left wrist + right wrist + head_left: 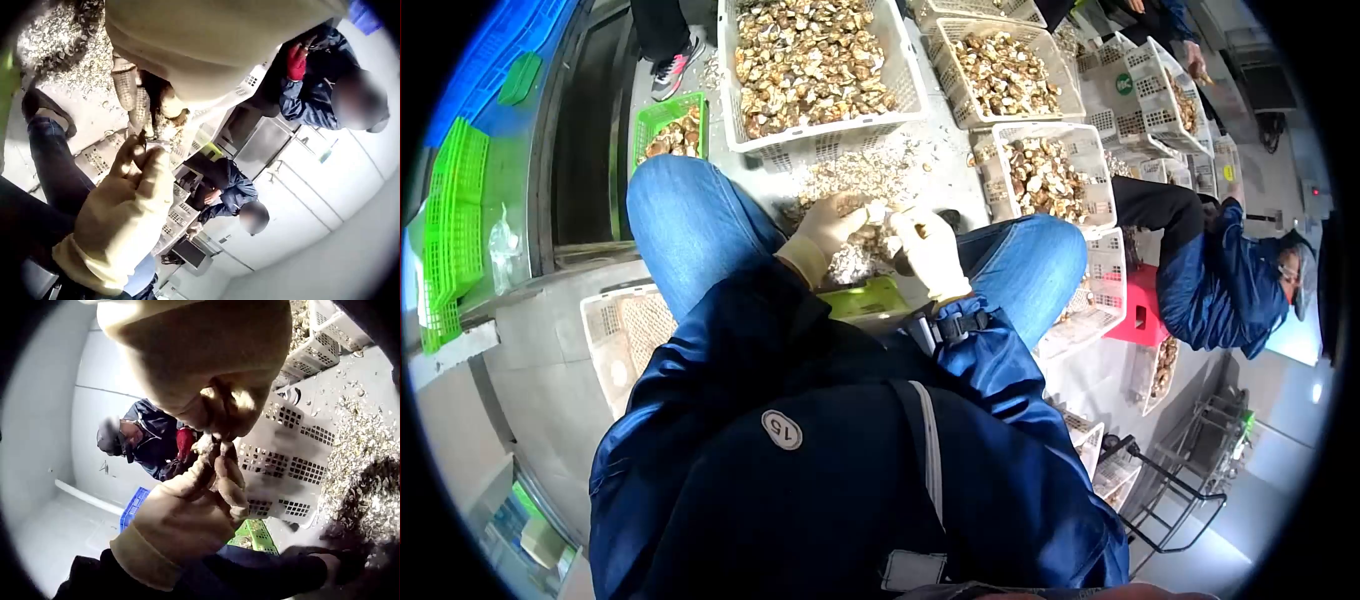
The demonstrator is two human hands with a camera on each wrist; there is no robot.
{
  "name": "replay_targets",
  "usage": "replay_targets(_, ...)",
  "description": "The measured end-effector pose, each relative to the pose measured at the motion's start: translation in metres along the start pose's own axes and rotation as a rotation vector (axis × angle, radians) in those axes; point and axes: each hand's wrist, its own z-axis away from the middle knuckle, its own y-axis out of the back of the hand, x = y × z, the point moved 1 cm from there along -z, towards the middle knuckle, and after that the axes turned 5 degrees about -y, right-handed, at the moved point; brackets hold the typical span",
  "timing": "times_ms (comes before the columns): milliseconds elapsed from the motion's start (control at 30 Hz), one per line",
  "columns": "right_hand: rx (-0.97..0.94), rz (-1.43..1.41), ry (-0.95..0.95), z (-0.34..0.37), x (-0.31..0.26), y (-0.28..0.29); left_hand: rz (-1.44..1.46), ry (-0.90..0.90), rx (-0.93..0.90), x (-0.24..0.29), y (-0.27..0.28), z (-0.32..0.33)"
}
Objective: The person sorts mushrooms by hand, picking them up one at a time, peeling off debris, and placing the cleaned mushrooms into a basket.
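Note:
Both hands wear cream-coloured gloves and meet fingertip to fingertip in front of the body, over a heap of broken shells (855,262). My left hand (830,228) pinches a small pale shellfish (205,444) between thumb and fingers; its ribbed fingertips (141,107) show in the left wrist view. Close against it, my right hand (930,250) has its fingers curled in, pinching a thin dark piece (143,137) whose kind I cannot tell. The right palm hides most of that piece.
A large white crate (735,100) full of shellfish stands ahead, with more white crates (1105,200) to the right. A small green basket (642,125) sits beyond the left knee. A seated person (1230,270) works at the right, by a red stool (1138,310).

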Motion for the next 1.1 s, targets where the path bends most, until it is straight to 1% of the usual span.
replay_targets(67, -0.062, -0.178, -0.121, 0.007, -0.026, 0.0, 0.234, 0.173, 0.01, -0.013, 0.001, -0.005)
replay_targets(133, -0.022, 0.054, 0.162, 0.007, -0.025, -0.004, 0.172, 0.193, 0.018, 0.002, -0.001, -0.002)
replay_targets(167, 0.01, 0.081, 0.201, 0.003, -0.01, -0.008, 0.14, 0.202, 0.023, 0.007, -0.002, 0.0)
replay_targets(267, -0.094, -0.316, -0.245, 0.009, -0.034, 0.0, 0.59, 0.209, -0.066, -0.029, 0.004, -0.005)
replay_targets(300, -0.061, -0.138, -0.204, 0.006, -0.03, 0.001, 0.531, 0.226, 0.013, -0.024, 0.001, -0.003)
replay_targets(400, 0.018, 0.133, 0.11, 0.011, -0.026, -0.008, 0.398, 0.207, -0.02, -0.033, 0.004, -0.011)
replay_targets(433, 0.106, 0.172, 0.368, 0.007, -0.019, -0.009, 0.428, 0.262, -0.003, -0.034, 0.001, -0.009)
replay_targets(533, -0.019, -0.121, 0.01, 0.004, -0.012, -0.003, 0.491, 0.351, -0.011, -0.021, 0.002, -0.005)
replay_targets(567, -0.003, -0.104, -0.036, 0.004, -0.008, -0.005, 0.481, 0.329, -0.034, -0.021, 0.002, -0.005)
replay_targets(667, 0.09, 0.173, 0.314, 0.009, -0.01, -0.011, 0.416, 0.297, -0.031, -0.029, 0.001, -0.009)
replay_targets(700, 0.063, 0.155, 0.17, 0.008, -0.008, -0.009, 0.452, 0.343, 0.031, -0.022, -0.003, -0.007)
replay_targets(800, 0.029, 0.081, 0.012, 0.003, -0.011, -0.001, 0.505, 0.343, 0.005, -0.015, -0.004, -0.003)
replay_targets(833, -0.028, 0.048, -0.018, 0.007, -0.023, 0.0, 0.483, 0.355, -0.006, -0.018, -0.003, -0.005)
replay_targets(900, 0.042, 0.101, 0.183, 0.007, -0.014, -0.008, 0.25, 0.243, 0.028, -0.02, -0.002, -0.006)
replay_targets(933, 0.075, 0.128, 0.284, 0.007, -0.014, -0.011, 0.134, 0.187, 0.045, -0.004, -0.003, -0.002)
replay_targets(967, -0.006, 0.036, 0.086, 0.007, -0.012, -0.008, -0.058, 0.171, 0.04, 0.013, -0.004, 0.004)
replay_targets(1067, -0.106, 0.022, -0.17, 0.004, -0.018, 0.002, -0.343, 0.024, 0.027, 0.001, 0.003, 0.003)
replay_targets(1100, -0.085, 0.094, -0.065, 0.005, -0.021, 0.002, -0.464, -0.028, 0.063, 0.002, 0.004, 0.003)
